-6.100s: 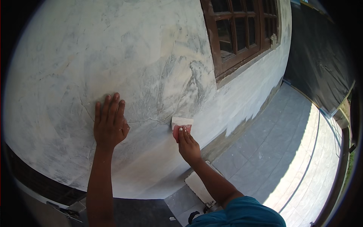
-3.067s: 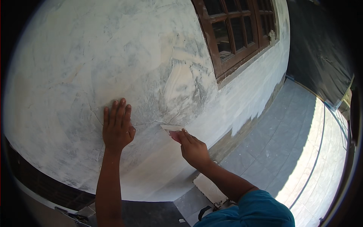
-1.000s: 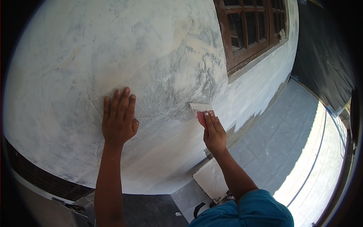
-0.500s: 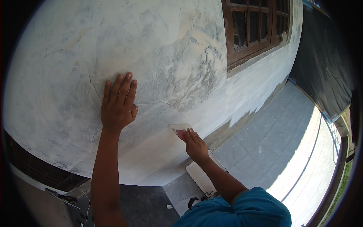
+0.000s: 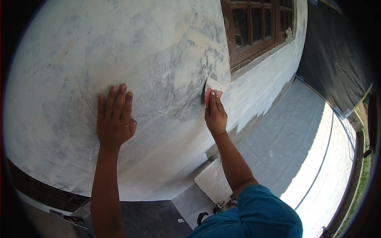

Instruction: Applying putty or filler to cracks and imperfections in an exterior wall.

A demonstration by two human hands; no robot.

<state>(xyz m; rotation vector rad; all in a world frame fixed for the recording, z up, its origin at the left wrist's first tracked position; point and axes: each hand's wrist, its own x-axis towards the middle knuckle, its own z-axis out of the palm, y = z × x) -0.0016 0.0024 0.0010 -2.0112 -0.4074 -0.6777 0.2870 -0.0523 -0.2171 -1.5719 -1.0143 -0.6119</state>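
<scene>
The scene is lit by bright daylight. The wall [image 5: 158,59] is evenly lit in open shade, while the paved floor [image 5: 317,158] is washed out by sun glare at right. Straight edges are bent strongly by the fisheye lens, and black corners are left around the sharp, unblurred picture.

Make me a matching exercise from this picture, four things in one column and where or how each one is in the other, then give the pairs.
1. left hand
2. right hand
3. scraper
4. window frame

A. brown wood, upper right
B. flat on the wall, fingers spread
C. pale blade against the plaster, red handle
D. gripping the tool

Pairs: 1-B, 2-D, 3-C, 4-A
</scene>
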